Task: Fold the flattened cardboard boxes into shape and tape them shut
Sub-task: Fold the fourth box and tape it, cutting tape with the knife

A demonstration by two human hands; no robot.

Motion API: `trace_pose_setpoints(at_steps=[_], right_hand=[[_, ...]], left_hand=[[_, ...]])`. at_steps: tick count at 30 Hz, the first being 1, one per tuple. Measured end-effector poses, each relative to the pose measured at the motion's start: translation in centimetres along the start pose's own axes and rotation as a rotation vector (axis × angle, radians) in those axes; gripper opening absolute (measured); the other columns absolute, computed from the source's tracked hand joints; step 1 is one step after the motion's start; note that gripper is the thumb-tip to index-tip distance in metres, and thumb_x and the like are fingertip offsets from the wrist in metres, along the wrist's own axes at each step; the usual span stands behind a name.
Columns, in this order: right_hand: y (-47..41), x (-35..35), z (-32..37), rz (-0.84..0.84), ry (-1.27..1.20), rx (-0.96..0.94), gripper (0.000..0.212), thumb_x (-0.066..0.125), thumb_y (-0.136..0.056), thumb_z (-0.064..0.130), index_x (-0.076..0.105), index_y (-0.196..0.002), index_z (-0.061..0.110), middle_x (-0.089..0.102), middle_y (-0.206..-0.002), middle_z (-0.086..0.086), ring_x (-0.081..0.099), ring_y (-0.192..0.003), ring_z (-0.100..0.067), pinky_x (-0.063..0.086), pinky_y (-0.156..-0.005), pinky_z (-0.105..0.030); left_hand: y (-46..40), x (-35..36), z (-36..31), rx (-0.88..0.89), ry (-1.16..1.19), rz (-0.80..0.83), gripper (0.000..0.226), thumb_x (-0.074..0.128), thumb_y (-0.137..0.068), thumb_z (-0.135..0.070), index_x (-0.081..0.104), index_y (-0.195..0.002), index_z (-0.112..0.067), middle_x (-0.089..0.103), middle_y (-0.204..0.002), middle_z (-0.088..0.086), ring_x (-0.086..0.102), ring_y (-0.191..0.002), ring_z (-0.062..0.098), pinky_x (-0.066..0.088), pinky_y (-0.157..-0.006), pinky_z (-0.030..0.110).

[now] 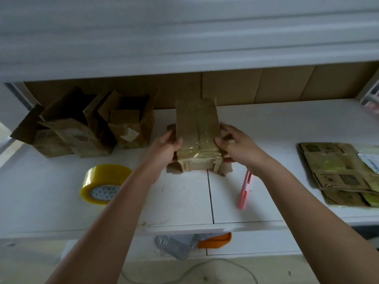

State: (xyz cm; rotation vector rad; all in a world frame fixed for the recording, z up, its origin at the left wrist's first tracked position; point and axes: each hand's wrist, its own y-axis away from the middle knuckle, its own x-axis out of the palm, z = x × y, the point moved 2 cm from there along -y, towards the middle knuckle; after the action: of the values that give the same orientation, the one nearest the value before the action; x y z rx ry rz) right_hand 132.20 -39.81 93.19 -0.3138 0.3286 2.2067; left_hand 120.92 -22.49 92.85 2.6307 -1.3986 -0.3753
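From the head camera, the white surface (184,199) ran wide, its front edge close below the forearms and a dark seam crossing it just under the box. Bare room lay between the roll of yellow tape (104,183) on the left and the pink knife (245,189) on the right, and more beyond the box toward the right.

The taped cardboard box (198,132) stood at the middle of the surface, close to the brown cardboard lining the back wall. The left hand (167,146) gripped its left side with the thumb curled over the taped top, and the right hand (235,142) held its right side, fingers bent around the edge. Side flaps stuck out low at both near corners.

Far left stood a group of open boxes (86,128), flaps up; their insides were dark and hard to read. A stack of flat boxes (338,173) lay at the right, cut off by the picture's edge.

Under the surface's front edge an orange thing (217,240) and a grey bag (174,245) showed only partly. The whole picture was blurred, so printing on the cardboard could not be read.
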Motion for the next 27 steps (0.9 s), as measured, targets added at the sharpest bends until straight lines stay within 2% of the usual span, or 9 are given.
trace_pose_setpoints(at_steps=[2,5,7,9,11,15,20,24,27], right_hand=[[0.6,-0.3,0.5,-0.038,0.001,-0.101,0.056,0.055,-0.092,0.006,0.045,-0.137,0.039,0.060,-0.104,0.006,0.065,-0.093,-0.016,0.057,-0.073,-0.026],[1.6,-1.1,0.5,-0.093,-0.170,-0.078,0.061,0.041,-0.084,-0.011,0.061,-0.115,0.037,0.066,-0.110,0.009,0.065,-0.103,-0.011,0.052,-0.075,-0.022],[2.0,-1.6,-0.2,-0.103,-0.303,0.058,0.041,0.047,-0.089,0.004,0.069,-0.104,0.035,0.071,-0.110,0.010,0.063,-0.110,-0.015,0.049,-0.096,-0.036],[2.5,-1.7,-1.1,-0.074,-0.382,0.154,0.027,0.045,-0.097,0.033,0.070,-0.106,0.033,0.072,-0.108,0.008,0.065,-0.107,-0.019,0.047,-0.100,-0.043],[3.1,-1.2,-1.8,-0.037,-0.389,0.194,0.038,0.041,-0.097,0.055,0.068,-0.109,0.033,0.071,-0.111,0.007,0.066,-0.104,-0.020,0.051,-0.091,-0.041],[4.7,-0.2,-2.3,0.047,-0.317,0.161,0.056,0.042,-0.083,0.076,0.065,-0.115,0.037,0.066,-0.115,0.014,0.062,-0.108,-0.015,0.052,-0.090,-0.037],[6.6,-0.8,-2.1,0.062,-0.284,0.069,0.045,0.037,-0.096,0.057,0.045,-0.137,0.039,0.056,-0.131,0.012,0.056,-0.120,-0.022,0.050,-0.093,-0.036],[8.4,-1.3,-1.5,0.079,-0.279,-0.048,0.050,0.036,-0.097,0.053,0.038,-0.144,0.036,0.050,-0.140,0.012,0.049,-0.128,-0.013,0.045,-0.100,-0.031],[9.8,-0.9,-0.3,0.106,-0.232,-0.155,0.044,0.035,-0.100,0.046,0.040,-0.142,0.031,0.050,-0.140,0.013,0.045,-0.132,-0.007,0.038,-0.109,-0.030]], left_hand=[[0.3,-0.3,-0.9,0.075,0.074,0.054,0.069,0.056,-0.091,0.006,0.043,-0.145,-0.035,0.065,-0.119,-0.010,0.063,-0.112,0.014,0.052,-0.098,0.040],[1.3,-0.9,-1.3,0.024,0.224,0.047,0.056,0.042,-0.088,0.016,0.057,-0.130,-0.018,0.064,-0.128,0.003,0.062,-0.116,0.020,0.047,-0.106,0.044],[1.7,-1.6,-0.5,-0.081,0.365,0.015,0.030,0.039,-0.096,-0.003,0.060,-0.118,-0.006,0.063,-0.127,0.017,0.063,-0.113,0.032,0.044,-0.107,0.050],[2.1,-1.8,0.4,-0.154,0.381,0.060,0.040,0.037,-0.102,-0.034,0.061,-0.122,-0.010,0.063,-0.126,0.020,0.062,-0.113,0.036,0.043,-0.105,0.054],[2.6,-1.2,0.8,-0.169,0.278,0.110,0.051,0.038,-0.097,-0.059,0.063,-0.120,-0.020,0.066,-0.122,0.014,0.063,-0.112,0.032,0.047,-0.101,0.051],[4.3,0.8,1.0,-0.182,0.207,0.155,0.074,0.054,-0.073,-0.070,0.059,-0.129,-0.022,0.065,-0.127,0.007,0.062,-0.115,0.028,0.047,-0.103,0.051],[6.1,2.2,1.4,-0.151,0.335,0.142,0.067,0.056,-0.076,-0.061,0.059,-0.129,-0.019,0.067,-0.124,0.008,0.063,-0.115,0.028,0.047,-0.103,0.051],[8.1,3.1,1.5,-0.076,0.492,0.074,0.048,0.057,-0.083,-0.048,0.063,-0.116,-0.015,0.072,-0.107,0.004,0.065,-0.110,0.025,0.051,-0.097,0.045],[9.8,2.5,1.0,0.016,0.590,0.023,0.029,0.052,-0.092,-0.034,0.063,-0.111,-0.014,0.068,-0.110,0.007,0.063,-0.110,0.025,0.050,-0.098,0.044]])
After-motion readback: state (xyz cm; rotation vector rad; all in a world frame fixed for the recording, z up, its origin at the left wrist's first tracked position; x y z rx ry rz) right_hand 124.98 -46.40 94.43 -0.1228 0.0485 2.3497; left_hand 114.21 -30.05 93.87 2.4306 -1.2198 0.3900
